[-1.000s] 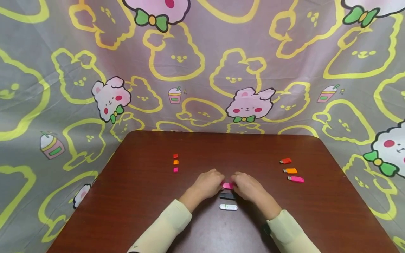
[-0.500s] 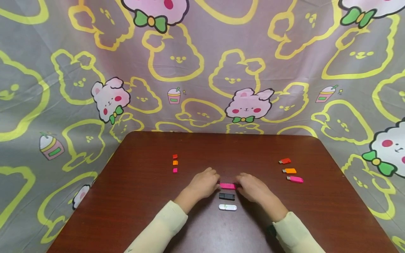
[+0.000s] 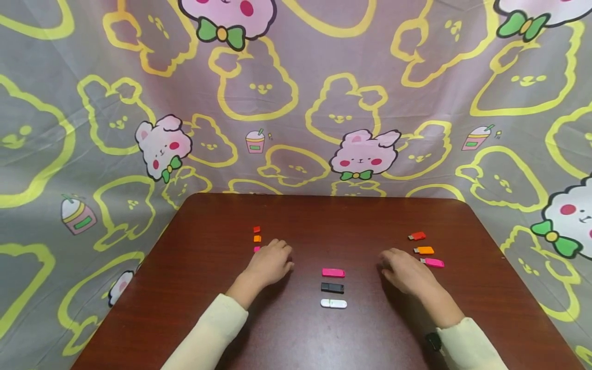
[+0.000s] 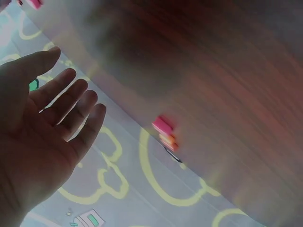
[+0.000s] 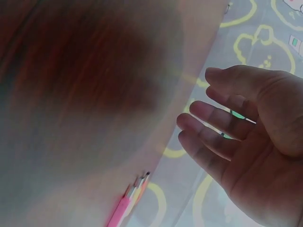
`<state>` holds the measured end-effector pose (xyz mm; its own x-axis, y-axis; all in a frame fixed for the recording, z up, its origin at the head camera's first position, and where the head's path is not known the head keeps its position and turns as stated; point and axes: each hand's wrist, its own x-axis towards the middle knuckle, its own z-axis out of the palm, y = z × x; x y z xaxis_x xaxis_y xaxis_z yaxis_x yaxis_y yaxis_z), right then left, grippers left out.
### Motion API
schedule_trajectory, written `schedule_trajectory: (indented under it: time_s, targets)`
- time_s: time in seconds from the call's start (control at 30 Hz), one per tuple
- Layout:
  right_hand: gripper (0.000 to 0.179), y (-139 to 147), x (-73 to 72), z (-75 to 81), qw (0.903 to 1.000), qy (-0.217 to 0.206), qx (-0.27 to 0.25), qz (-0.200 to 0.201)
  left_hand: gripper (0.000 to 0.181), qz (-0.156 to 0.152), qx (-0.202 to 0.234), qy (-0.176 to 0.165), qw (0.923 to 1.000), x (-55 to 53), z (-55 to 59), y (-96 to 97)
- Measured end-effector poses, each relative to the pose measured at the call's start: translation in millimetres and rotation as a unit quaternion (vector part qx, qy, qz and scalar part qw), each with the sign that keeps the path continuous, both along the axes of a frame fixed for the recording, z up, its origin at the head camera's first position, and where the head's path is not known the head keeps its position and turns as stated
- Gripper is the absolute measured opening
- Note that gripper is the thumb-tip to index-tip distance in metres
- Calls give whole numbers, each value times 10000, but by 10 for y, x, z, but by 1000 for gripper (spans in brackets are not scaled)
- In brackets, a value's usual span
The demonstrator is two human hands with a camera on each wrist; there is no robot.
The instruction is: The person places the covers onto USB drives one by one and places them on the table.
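Observation:
My left hand [image 3: 270, 261] hovers over the left part of the table, fingers loosely bent and holding nothing. It partly covers a small pink cap [image 3: 257, 248], behind which an orange cap [image 3: 257, 239] and a red cap [image 3: 256, 229] lie in a column. On the other side, my right hand [image 3: 407, 270] is relaxed, with nothing in it. Close to it lie three uncapped USB sticks: pink [image 3: 433, 262], orange [image 3: 424, 250] and red [image 3: 417, 236], metal plugs pointing left. Between the hands lie a pink USB stick [image 3: 333, 273], a black USB stick [image 3: 332, 288] and a white USB stick [image 3: 333, 303].
The brown wooden table [image 3: 324, 221] has rounded far corners. A grey cloth [image 3: 296, 123] with cartoon animals hangs behind it and along both sides. A dark band [image 3: 433, 341] sits at the right wrist, beside the pale sleeve [image 3: 469, 344].
Both hands have left the pink USB stick in the middle and drawn apart, the left toward the caps, the right toward the uncapped sticks. The pink stick stays on the table.

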<state>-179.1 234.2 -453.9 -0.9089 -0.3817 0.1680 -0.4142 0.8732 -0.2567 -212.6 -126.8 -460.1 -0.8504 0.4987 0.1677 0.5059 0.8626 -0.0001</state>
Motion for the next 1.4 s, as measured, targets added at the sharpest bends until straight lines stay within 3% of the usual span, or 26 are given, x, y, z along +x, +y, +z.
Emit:
schedule_trajectory:
  time_s: [0.4,0.8,1.0,1.4]
  targets:
    - [35,294,47,-31,9998,-13,-16,-214,32,324,235,-44,9992,-24,4,-354]
    - [34,614,55,-24,9987,38,51,-512,32,627,231,-303,9973,-70,-50,-574]
    - [29,787,35,-40,9974,238,111,-674,30,598,251,-173,9977,-89,-20,-659]
    - [23,913,-45,-72,9959,1,198,-886,30,751,318,-373,9960,-140,-79,-740]
